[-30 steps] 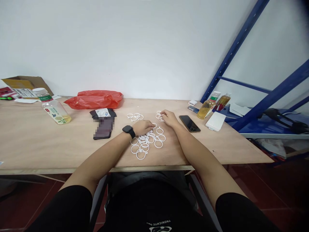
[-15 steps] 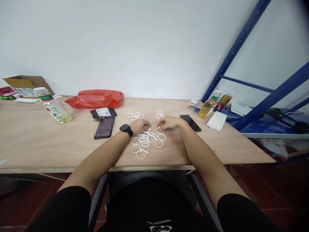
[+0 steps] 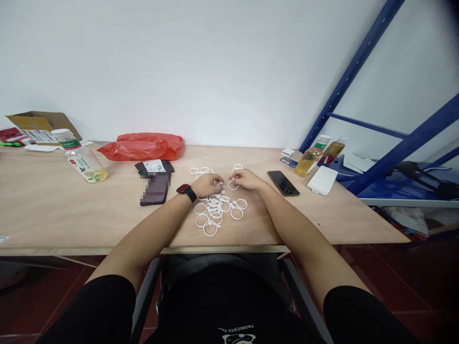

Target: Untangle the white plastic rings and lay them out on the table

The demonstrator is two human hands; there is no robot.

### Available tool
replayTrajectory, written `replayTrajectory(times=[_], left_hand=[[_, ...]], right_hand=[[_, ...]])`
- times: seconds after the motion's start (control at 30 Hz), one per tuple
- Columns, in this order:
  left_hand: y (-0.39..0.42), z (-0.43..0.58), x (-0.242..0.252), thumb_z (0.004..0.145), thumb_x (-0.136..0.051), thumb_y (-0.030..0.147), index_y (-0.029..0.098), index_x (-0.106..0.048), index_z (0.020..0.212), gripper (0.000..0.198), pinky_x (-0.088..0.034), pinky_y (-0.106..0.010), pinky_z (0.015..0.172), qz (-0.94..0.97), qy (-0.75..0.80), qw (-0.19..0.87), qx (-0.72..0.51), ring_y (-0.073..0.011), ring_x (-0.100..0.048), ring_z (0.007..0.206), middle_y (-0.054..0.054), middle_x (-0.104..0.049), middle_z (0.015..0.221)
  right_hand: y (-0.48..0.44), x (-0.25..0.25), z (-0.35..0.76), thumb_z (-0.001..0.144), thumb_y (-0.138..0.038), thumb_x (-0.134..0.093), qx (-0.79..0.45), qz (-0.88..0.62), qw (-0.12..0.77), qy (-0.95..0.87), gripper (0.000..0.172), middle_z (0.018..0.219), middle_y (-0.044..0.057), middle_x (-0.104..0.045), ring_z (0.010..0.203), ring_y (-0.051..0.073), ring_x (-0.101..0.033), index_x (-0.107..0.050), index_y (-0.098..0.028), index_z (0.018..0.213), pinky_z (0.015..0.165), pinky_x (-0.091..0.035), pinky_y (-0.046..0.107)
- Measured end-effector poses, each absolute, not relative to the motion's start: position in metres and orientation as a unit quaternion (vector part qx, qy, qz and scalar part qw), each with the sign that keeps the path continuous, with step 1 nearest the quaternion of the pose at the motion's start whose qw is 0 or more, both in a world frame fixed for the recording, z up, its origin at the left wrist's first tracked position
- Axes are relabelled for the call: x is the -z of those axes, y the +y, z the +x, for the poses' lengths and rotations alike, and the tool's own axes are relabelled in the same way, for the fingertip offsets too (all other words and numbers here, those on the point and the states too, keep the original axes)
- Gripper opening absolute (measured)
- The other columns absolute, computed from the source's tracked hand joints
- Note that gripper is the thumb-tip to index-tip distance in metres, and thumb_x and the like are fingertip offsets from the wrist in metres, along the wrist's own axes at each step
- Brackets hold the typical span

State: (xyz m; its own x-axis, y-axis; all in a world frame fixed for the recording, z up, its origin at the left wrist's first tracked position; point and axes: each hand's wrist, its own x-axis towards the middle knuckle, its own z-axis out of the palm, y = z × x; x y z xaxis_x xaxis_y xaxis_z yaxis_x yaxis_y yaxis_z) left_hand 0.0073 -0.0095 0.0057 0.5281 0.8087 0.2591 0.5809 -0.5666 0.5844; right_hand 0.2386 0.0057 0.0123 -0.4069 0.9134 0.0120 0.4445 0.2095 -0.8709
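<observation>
My right hand point(image 3: 245, 178) pinches a white plastic ring point(image 3: 233, 188), which hangs below its fingertips. Across from it, my left hand point(image 3: 208, 184), with a black watch point(image 3: 186, 191) on the wrist, has its fingers closed on another white ring point(image 3: 219, 183), mostly hidden by the fingers. Just below both hands lies a loose pile of white rings point(image 3: 210, 229), several overlapping, each with a small eyelet. A small group of rings point(image 3: 194, 171) rests beyond my left hand, and a few more point(image 3: 237, 166) lie beyond my right hand, partly covered by it.
Left of the hands are a dark pouch with a label point(image 3: 154, 166), a red plastic bag point(image 3: 143, 147), a bottle point(image 3: 84, 165) and a cardboard box point(image 3: 46, 126). To the right lie a phone point(image 3: 283, 183), a white case point(image 3: 322, 180) and a bottle point(image 3: 310, 160), near a blue metal frame point(image 3: 353, 71).
My right hand has lifted a ring and moved slightly away from me and left. My left hand has shifted slightly away from the pile, a bit of white ring now showing at its fingertips.
</observation>
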Motion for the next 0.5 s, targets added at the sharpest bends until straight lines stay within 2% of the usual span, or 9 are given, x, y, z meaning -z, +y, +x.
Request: replayTrajectory(times=[0.27, 0.5], left_hand=[[-0.008, 0.007, -0.006, 0.083, -0.051, 0.027, 0.014, -0.072, 0.103, 0.032, -0.048, -0.026, 0.068, 0.829, 0.413, 0.207, -0.317, -0.0148, -0.061, 0.069, -0.004, -0.071, 0.085], [-0.01, 0.006, -0.007, 0.077, -0.053, 0.022, 0.015, -0.073, 0.097, 0.029, -0.046, -0.025, 0.065, 0.829, 0.413, 0.207, -0.316, -0.0137, -0.059, 0.066, -0.002, -0.07, 0.079]], right_hand=[[0.015, -0.001, 0.234, 0.073, -0.024, -0.062, -0.482, -0.451, 0.344, -0.668, 0.02, 0.062, -0.003, -0.058, 0.051, 0.009, -0.05, -0.069, -0.016, 0.091, 0.051, -0.042, 0.021], [0.02, 0.005, 0.234, 0.07, -0.02, -0.057, -0.431, -0.469, 0.37, -0.676, 0.02, 0.056, -0.003, -0.057, 0.051, 0.01, -0.051, -0.07, -0.016, 0.084, 0.05, -0.039, 0.021]])
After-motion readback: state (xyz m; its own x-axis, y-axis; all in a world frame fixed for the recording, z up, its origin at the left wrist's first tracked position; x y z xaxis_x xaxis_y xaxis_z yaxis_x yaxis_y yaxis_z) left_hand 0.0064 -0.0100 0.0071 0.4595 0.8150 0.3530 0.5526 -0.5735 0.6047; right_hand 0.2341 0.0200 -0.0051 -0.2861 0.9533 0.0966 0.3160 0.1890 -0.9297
